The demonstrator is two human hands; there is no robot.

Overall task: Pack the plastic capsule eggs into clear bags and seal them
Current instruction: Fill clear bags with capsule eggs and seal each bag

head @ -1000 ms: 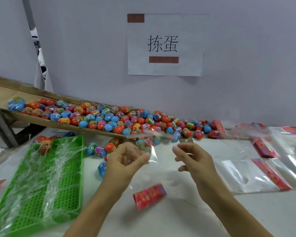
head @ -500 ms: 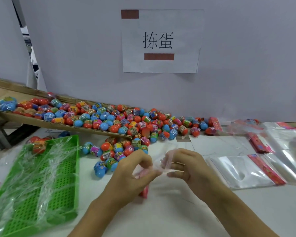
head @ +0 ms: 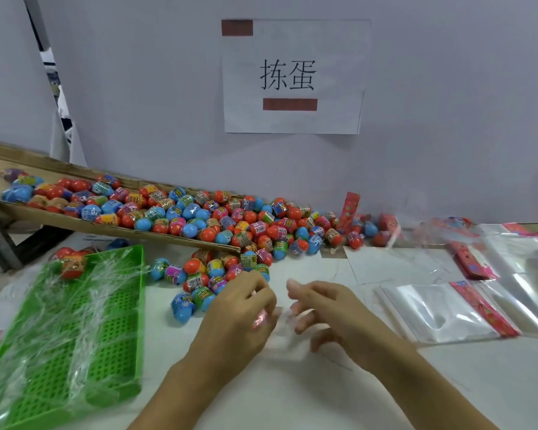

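A: Nearest, we saw the left hand (head: 241, 315) pinching a clear bag (head: 281, 332) with its pink strip; the right hand (head: 326, 315) had fingers curled at the bag's other edge, blurred, so we couldn't tell if it gripped.

B: Agreed. Bag sat low over the white table (head: 292, 398), between the 2 hands. Green tray (head: 112, 352) left, empty bags (head: 441, 311) right.

A: Farther back we logged capsule eggs (head: 218, 225) heaped down the cardboard ramp (head: 75, 223), some spilled beside the left hand. Paper sign (head: 292, 76) on the wall.
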